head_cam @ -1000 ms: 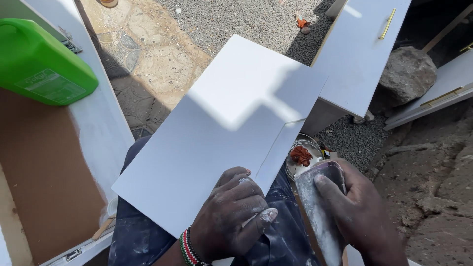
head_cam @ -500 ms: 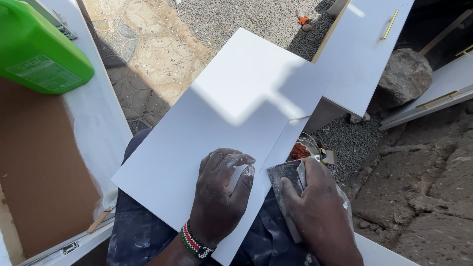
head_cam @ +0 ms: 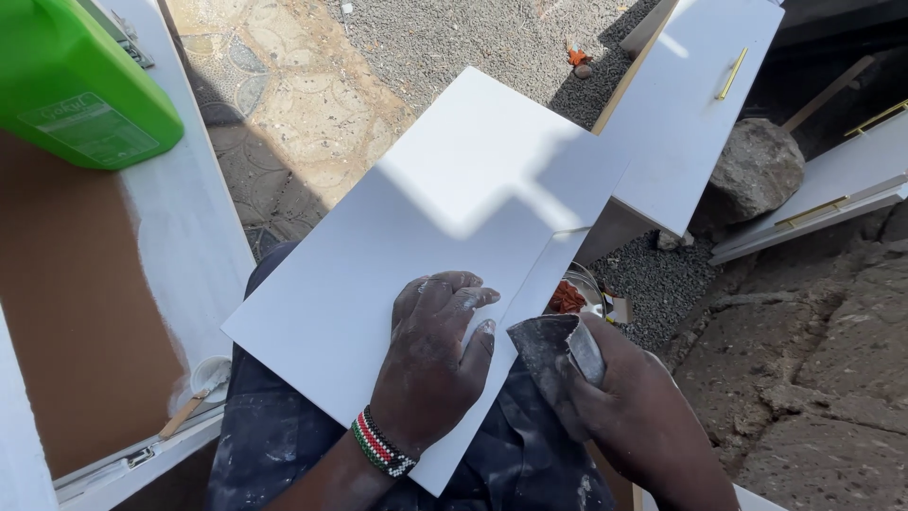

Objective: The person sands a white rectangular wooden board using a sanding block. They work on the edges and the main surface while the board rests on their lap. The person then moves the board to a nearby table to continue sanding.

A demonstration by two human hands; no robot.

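Grip, right hand (head_cam: 632, 407): fingers closed around a grey, dust-caked putty blade (head_cam: 558, 350), held at the lower right edge of the white panel (head_cam: 445, 199). Left hand (head_cam: 430, 364): no grip taken; palm flat on the panel, fingers spread and pressing near its lower edge, thumb toward the blade. Fingers whitened with dust. Beaded wristband (head_cam: 381, 445), red, white, green and black, sat on the left wrist.

White panel: rectangular, smooth, lying tilted across the person's lap over dark, paint-flecked trousers (head_cam: 274, 435); upper part in sunlight, lower part in shadow.

Small metal tin (head_cam: 575, 295): just beyond the panel's right edge, beside the right hand, holding a reddish-brown substance; partly hidden by the panel.

Left of the lap: a large brown board with white-painted border (head_cam: 85, 312), bearing a green plastic jerrycan (head_cam: 80, 80) at its upper end and a small white cup with a wooden stick (head_cam: 203, 383) near its lower edge.

Upper right: a second white panel with a gold bar handle (head_cam: 695, 104), propped on edge; behind it a grey rock (head_cam: 755, 170) and a third white panel with gold handle (head_cam: 832, 194) lying on rough ground. Ground of gravel and patterned paving (head_cam: 284, 95).
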